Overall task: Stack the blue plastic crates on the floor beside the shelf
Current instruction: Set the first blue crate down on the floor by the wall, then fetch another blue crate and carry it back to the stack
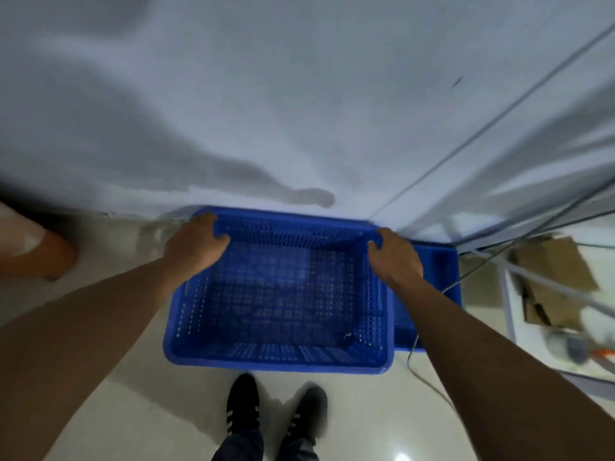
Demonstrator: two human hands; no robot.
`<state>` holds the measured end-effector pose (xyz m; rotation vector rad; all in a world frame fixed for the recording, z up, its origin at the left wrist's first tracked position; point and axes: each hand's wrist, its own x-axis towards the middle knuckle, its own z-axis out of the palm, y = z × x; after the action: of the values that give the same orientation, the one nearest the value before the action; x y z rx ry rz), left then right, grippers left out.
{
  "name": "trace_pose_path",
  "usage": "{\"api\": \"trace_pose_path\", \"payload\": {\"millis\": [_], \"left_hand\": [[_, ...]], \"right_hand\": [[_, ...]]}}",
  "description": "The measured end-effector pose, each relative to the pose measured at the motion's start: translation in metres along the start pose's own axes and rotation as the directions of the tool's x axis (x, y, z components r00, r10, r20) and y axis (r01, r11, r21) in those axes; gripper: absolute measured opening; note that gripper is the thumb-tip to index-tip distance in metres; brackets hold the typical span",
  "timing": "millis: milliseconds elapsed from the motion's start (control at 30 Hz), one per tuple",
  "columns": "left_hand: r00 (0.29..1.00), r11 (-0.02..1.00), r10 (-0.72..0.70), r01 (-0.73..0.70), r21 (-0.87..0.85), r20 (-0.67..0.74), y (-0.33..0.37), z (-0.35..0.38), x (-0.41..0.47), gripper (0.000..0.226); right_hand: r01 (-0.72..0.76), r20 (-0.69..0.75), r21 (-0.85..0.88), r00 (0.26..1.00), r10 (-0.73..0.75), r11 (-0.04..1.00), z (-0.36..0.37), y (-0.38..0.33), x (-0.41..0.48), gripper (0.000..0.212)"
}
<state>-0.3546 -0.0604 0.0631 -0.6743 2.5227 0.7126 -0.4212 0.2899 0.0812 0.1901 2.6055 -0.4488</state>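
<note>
A blue perforated plastic crate point(279, 304) is held in front of me above the pale floor, close to the white wall. My left hand point(196, 244) grips its left rim near the far corner. My right hand point(394, 257) grips its right rim near the far corner. A second blue crate point(436, 271) lies lower, to the right, partly hidden behind the held one and my right forearm. The held crate has nothing inside.
A white metal shelf point(519, 314) with cardboard pieces point(552, 277) stands at the right. A thin cable point(422, 374) trails over the floor by the crates. My black shoes point(273, 407) are just below the crate. An orange-and-white object point(36, 251) sits at the left edge.
</note>
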Motion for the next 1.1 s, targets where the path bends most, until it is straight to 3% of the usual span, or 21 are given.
{"api": "trace_pose_path", "payload": {"millis": [267,533,833,1100], "left_hand": [[0.967,0.974,0.225,-0.220,0.052,-0.119,0.104,-0.155,-0.157,0.058],[0.888,0.953,0.303,-0.282,0.112,-0.346,0.150,-0.278,-0.342,0.060],[0.785,0.922,0.387,-0.328,0.205,-0.484,0.165,-0.322,-0.533,0.060],[0.744,0.891,0.454,-0.376,0.255,-0.491,0.138,-0.314,-0.665,0.060]], "right_hand": [[0.219,-0.151,0.019,0.965,-0.214,0.976,-0.173,-0.101,-0.147,0.049],[0.417,-0.347,-0.106,0.836,-0.426,0.903,-0.309,-0.126,-0.312,0.047],[0.469,-0.491,-0.163,0.725,-0.484,0.868,-0.392,-0.093,-0.492,0.047],[0.451,-0.577,-0.154,0.682,-0.450,0.879,-0.397,-0.045,-0.638,0.050]]}}
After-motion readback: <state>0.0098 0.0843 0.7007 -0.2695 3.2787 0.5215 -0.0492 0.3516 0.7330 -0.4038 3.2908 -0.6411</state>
